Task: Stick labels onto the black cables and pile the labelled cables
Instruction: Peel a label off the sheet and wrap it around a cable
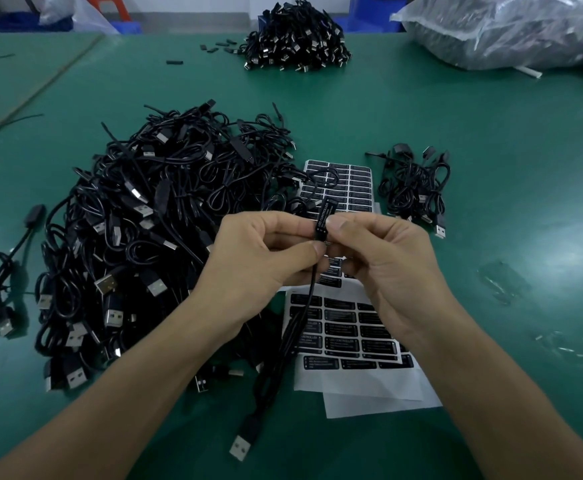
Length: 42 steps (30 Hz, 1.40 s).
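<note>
A black cable [285, 344] hangs between my hands, its USB plug [241, 445] resting on the green table. My left hand [262, 252] and my right hand [380, 258] both pinch its small black controller block [323, 220], which carries a black label with white print. A big heap of black cables [137, 237] lies to the left. A small pile of cables [418, 188] lies to the right. Label sheets lie under my hands [352, 330] and beyond them [352, 181].
Another heap of black cables [295, 36] sits at the far middle of the table [508, 150]. A clear plastic bag [512, 26] with dark contents lies far right. One loose cable [2, 271] lies at the left. Small clear scraps [505, 282] lie to the right.
</note>
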{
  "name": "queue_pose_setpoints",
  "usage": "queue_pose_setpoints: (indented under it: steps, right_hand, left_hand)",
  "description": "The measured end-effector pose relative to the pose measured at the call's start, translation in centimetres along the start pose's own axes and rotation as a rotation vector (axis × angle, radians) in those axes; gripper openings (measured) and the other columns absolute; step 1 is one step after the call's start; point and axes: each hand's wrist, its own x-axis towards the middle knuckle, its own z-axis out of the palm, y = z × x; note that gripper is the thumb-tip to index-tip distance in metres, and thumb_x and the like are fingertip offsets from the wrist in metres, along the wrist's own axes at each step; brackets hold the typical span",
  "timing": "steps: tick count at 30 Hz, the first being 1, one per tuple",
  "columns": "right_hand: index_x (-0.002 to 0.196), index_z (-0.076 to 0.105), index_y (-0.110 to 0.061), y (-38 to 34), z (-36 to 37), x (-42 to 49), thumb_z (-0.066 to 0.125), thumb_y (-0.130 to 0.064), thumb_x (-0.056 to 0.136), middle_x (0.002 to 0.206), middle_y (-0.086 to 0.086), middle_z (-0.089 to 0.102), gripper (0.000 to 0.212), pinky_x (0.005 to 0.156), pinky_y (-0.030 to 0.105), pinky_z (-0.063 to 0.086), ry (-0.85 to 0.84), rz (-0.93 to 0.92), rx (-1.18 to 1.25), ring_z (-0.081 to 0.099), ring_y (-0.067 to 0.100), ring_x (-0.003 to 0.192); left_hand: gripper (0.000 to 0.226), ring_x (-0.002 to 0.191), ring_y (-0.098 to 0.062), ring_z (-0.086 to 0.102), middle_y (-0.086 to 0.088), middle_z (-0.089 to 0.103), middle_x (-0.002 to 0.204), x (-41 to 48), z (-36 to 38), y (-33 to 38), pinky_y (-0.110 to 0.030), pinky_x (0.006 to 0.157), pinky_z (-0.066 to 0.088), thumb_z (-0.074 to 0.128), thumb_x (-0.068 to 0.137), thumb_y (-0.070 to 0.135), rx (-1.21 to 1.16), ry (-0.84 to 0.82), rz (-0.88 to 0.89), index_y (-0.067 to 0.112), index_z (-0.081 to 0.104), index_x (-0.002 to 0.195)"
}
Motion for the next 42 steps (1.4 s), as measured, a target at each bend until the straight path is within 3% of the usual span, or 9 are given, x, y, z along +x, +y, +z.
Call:
queue_pose_setpoints:
  steps: [9, 42]
  right_hand:
    - [0.077, 0.079, -0.018, 0.2, -0.08, 0.0, 0.077, -0.016, 0.083, 0.07, 0.001, 0.072, 0.007, 0.06, 0.022, 0.047, 0.013, -0.055, -0.063, 0.062, 0.009, 0.064]
    - [0.077, 0.076, -0.012, 0.32, 0.2, -0.15, 0.077, -0.008, 0.083, 0.065, -0.003, 0.072, 0.007, 0.058, 0.013, 0.05, 0.084, -0.154, -0.105, 0.064, 0.003, 0.057]
  left_hand:
    - [0.012, 0.075, -0.02, 0.076, -0.011, 0.078, 0.082, 0.26, -0.1, -0.41, -0.029, 0.069, 0.062, 0.076, 0.084, 0.005, -0.053, -0.011, -0.037, 0.01, 0.077, 0.096]
    - [0.014, 0.075, -0.02, 0.077, -0.01, 0.078, 0.083, 0.15, 0.0, -0.24, -0.024, 0.064, 0.06, 0.074, 0.085, 0.005, -0.083, -0.037, -0.061, 0.006, 0.074, 0.098]
